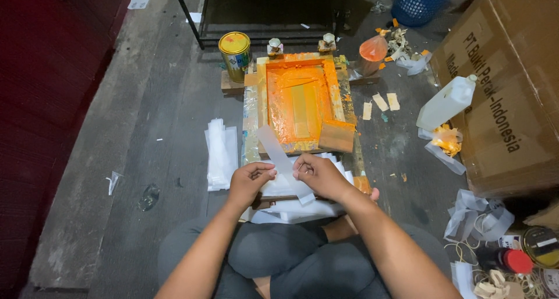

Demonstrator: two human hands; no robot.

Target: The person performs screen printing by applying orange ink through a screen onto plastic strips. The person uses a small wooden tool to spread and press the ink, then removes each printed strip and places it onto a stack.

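Your crossed legs in grey trousers (279, 258) are filling the bottom of the view as you are sitting on the bare floor (145, 136), and both forearms are reaching forward over them. Your left hand (249, 179) and right hand (319, 174) are meeting just in front of the near edge of the orange-stained printing frame (300, 101). Between them you are holding a narrow clear plastic sleeve (280, 159): its far end is slanting up over the frame's near rim, its near end is hanging below your right palm. The left fingers are curled in with thumb and forefinger pinching the sleeve's edge; the right fingers are pressed together on its other side, pinching it as well. As for progress, it looks to be somewhere in the middle: a stack of plain sleeves (221, 153) is lying at the frame's left edge, more white pieces (297, 209) are piled under your hands, and the frame is already thick with orange ink. Whether the sleeve in your grip is printed yet is not clear. A gold tin (234, 54) is standing at the frame's far left corner, and a white plastic bottle (447, 104) is leaning against a cardboard box (512, 83) on the right.
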